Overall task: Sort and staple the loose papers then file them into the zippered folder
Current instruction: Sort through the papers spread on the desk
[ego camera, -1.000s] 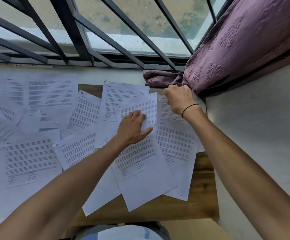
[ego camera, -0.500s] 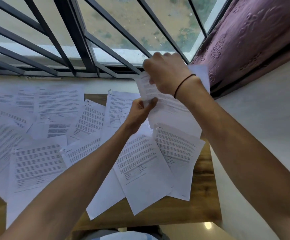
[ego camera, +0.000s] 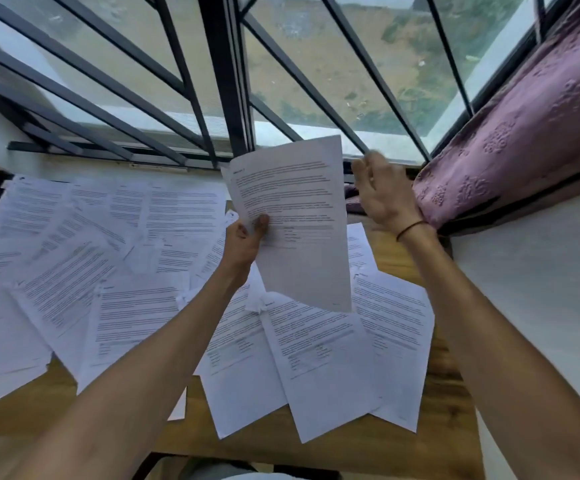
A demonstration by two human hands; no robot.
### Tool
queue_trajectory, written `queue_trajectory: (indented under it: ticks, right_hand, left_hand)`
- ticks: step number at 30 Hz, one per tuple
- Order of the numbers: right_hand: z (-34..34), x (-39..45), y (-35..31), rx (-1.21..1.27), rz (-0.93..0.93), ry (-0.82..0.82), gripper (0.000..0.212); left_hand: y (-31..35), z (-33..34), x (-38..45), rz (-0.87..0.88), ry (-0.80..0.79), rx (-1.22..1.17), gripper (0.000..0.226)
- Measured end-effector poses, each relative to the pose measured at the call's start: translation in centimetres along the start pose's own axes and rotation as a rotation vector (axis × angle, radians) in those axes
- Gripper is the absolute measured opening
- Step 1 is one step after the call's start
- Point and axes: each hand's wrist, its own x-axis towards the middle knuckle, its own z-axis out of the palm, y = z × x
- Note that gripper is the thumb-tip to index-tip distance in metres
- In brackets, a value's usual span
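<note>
From the head camera, the left hand point(ego camera: 243, 242) had a printed sheet point(ego camera: 299, 223) lifted clear of the worktop point(ego camera: 396, 251), thumb on its face and fingers point(ego camera: 262, 221) curled behind its lower left edge, so the page stood nearly upright in front of the window bars point(ego camera: 226, 81). There may have been a second page behind it; I could not tell. The right hand point(ego camera: 383, 195) hung just beside the sheet's right edge, palm turned inward, fingers straight and slack, gripping nothing and apart from the paper.

That was the change. Half a second before, both hands had been on this sheet, the right one holding its top; a second before, it lay among the rest by the curtain point(ego camera: 524, 133) while the left hand pressed flat on the spread. Now the right hand had let go and the left carried it alone.

The remaining loose papers point(ego camera: 136, 271) lay fanned and overlapping across the worktop and up to the sill, some hanging past the near edge. Neither a stapler nor the zippered folder showed anywhere in view.

To my eye the sorting was only starting: one page picked out and being read, with nearly all the papers still ungrouped. The freed right hand looked ready to reach for a matching page, though that is a guess.
</note>
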Motion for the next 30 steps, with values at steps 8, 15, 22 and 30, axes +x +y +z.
queue_trajectory:
  ticks: [8, 15, 22, 30]
  right_hand:
    - [10.6, -4.4, 6.6, -0.045, 0.340, -0.232, 0.034]
    - [14.1, -5.1, 9.1, -0.276, 0.635, -0.199, 0.081]
    - [15.6, -4.3, 9.7, -0.336, 0.802, -0.210, 0.101]
    - [14.6, -2.7, 10.8, -0.150, 0.713, -0.104, 0.025]
  left_hand:
    - [-2.6, -4.1, -0.9, -0.097, 0.090, 0.027, 0.040]
    - [-3.9, -6.6, -1.4, -0.128, 0.128, 0.023, 0.031]
    - [-4.0, -7.4, -1.6, -0.142, 0.144, 0.047, 0.024]
    - [-4.3, -9.2, -1.2, -0.163, 0.164, 0.067, 0.035]
